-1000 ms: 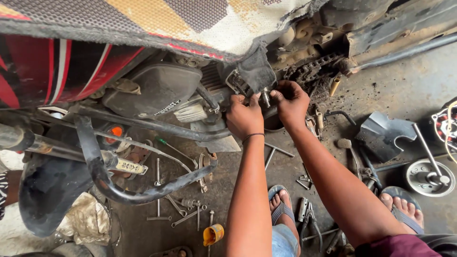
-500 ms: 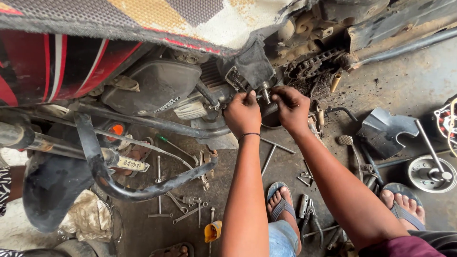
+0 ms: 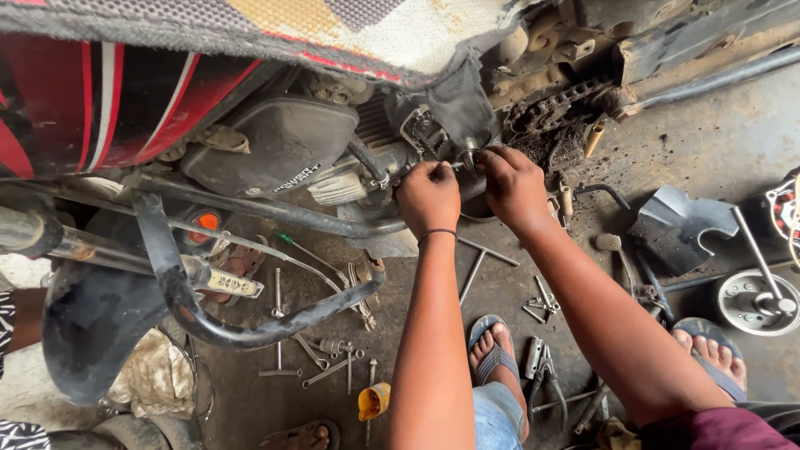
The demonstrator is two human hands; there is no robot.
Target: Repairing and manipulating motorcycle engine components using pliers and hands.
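A motorcycle with a red and black tank (image 3: 92, 108) lies tilted in front of me, its dark engine case (image 3: 267, 150) facing up. Both my hands work at a small metal fitting (image 3: 465, 158) on the engine, beside a greasy drive chain (image 3: 558, 104). My left hand (image 3: 429, 196) is closed, fingers pinching a small part at the fitting. My right hand (image 3: 512, 187) grips the same spot from the right. What each hand holds is too small to make out clearly.
Tools lie scattered on the oily concrete: a T-handle wrench (image 3: 479, 258), pliers (image 3: 542, 371), spanners and bolts (image 3: 325, 358), a yellow cap (image 3: 373, 400). A black cover panel (image 3: 679, 225) and a round metal hub (image 3: 754, 300) sit at right. My sandalled feet (image 3: 496, 350) rest below.
The view has shifted slightly and my hands have stayed at the fitting, fingers turning a little. Nothing was picked up or set down.
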